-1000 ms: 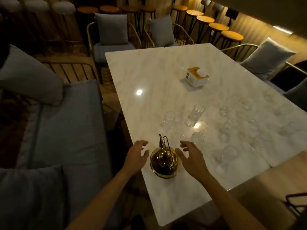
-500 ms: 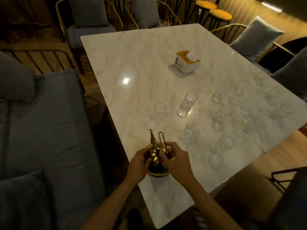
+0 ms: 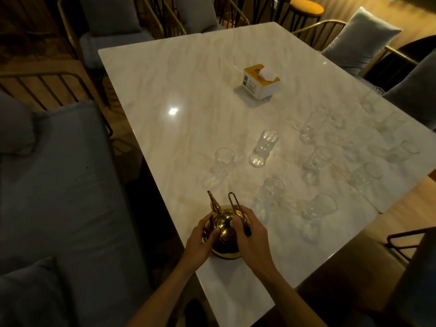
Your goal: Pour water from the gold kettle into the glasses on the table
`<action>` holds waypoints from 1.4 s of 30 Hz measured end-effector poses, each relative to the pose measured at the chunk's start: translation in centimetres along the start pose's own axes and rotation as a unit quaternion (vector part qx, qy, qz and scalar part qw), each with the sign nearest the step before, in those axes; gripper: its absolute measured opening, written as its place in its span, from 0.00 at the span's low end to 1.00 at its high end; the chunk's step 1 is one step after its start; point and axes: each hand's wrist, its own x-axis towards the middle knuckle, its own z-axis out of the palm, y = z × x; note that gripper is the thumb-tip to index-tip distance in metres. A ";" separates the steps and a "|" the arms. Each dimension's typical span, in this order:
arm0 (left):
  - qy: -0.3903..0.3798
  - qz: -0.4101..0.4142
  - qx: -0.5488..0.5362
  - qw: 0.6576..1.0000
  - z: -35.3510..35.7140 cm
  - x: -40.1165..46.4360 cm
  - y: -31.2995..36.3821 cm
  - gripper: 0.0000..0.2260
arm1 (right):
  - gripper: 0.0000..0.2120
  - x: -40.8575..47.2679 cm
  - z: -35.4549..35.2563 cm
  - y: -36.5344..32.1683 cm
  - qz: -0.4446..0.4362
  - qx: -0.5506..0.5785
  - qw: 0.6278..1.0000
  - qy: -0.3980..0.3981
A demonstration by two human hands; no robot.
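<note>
Both hands' fingers grip the upright gold kettle (image 3: pixel 226 234), spout (image 3: pixel 213 202) pointing away toward glasses (image 3: pixel 264 148).

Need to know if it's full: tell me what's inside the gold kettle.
Cannot be seen: the gold kettle is closed on top, and both hands, left hand and right hand, hold its body.

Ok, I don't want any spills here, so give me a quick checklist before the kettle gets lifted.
1. Gold kettle upright on the table: ok.
2. Left hand on the kettle's side: ok.
3. Right hand at the handle's base, firm grip: cannot tell.
4. Nearest glass upright, mouth open: ok.
5. Spout pointing away from the person, toward the glasses: ok.
6. Water in the kettle: cannot tell.
</note>
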 end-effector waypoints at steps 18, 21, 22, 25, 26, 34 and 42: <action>0.044 -0.009 -0.011 0.999 1.2 0.9 1.9 0.25 | 0.11 1.9 -1.1 -1.9 -0.015 0.015 0.997 0.075; 0.049 0.009 -0.026 0.998 1.5 1.3 3.2 0.26 | 0.13 2.2 -2.3 -3.3 -0.035 0.015 0.996 0.080; 0.048 0.012 -0.031 0.998 1.5 1.4 3.8 0.27 | 0.12 2.4 -2.8 -3.9 -0.036 0.016 0.996 0.084; 0.037 -0.015 -0.067 0.997 1.8 1.9 5.9 0.32 | 0.08 2.6 -4.3 -5.9 -0.041 0.021 0.994 0.102; 0.027 -0.026 -0.080 0.996 1.9 2.1 6.8 0.34 | 0.07 2.6 -4.9 -6.7 -0.045 0.019 0.993 0.108; -0.106 -0.038 -0.128 0.985 3.3 2.4 13.2 0.52 | 0.10 1.5 -10.3 -11.6 -0.090 0.012 0.984 0.154; -0.142 0.008 -0.127 0.982 5.4 0.6 17.6 0.52 | 0.11 0.3 -15.2 -13.8 -0.121 -0.032 0.983 0.134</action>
